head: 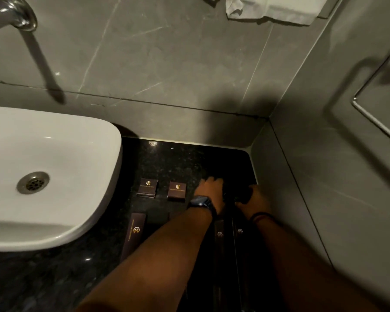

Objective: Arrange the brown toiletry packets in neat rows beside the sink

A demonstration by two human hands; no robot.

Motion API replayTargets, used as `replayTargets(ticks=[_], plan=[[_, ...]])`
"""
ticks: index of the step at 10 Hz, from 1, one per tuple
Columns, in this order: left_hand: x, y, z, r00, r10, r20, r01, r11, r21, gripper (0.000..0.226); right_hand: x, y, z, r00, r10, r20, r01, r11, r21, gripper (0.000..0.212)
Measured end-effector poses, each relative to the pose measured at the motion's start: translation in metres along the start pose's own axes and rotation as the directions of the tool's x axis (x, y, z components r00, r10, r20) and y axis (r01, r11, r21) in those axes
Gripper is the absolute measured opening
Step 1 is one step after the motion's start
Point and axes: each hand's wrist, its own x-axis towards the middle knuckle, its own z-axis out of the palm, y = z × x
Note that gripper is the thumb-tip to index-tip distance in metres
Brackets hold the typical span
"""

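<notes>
A black speckled worktop fills a grey-tiled corner beside the white sink. Brown toiletry packets lie in rows there. Left hand and right hand meet over something dark; their fingers' grip is unclear.

Left forearm hides part of front-row packets. Shadow obscures whatever sits between both hands. Packet print illegible.

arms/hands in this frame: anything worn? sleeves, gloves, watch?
Bare forearms, no sleeves or gloves in view. Left hand: dark wristwatch with a black band. Right hand: thin black cord bracelet around the wrist. No rings discernible in the dim light.
</notes>
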Motion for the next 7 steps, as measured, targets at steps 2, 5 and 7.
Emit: replayTargets(ticks=[2,5,7], plan=[[0.033,-0.003,0.01,0.993,0.096,0.071,-0.101,0.992,0.074,0.032,0.032,0.002,0.013,0.996,-0.069,0.051,0.074,0.99,-0.12,0.043],[0.036,-0.014,0.004,0.987,0.113,0.115,-0.128,0.983,0.135,0.026,0.038,0.002,0.029,0.989,-0.127,0.073,0.136,0.979,-0.153,0.028],[0.027,-0.02,-0.01,0.991,0.131,0.035,-0.135,0.979,0.153,0.05,0.034,0.003,0.029,0.988,-0.137,0.068,0.146,0.978,-0.152,0.046]])
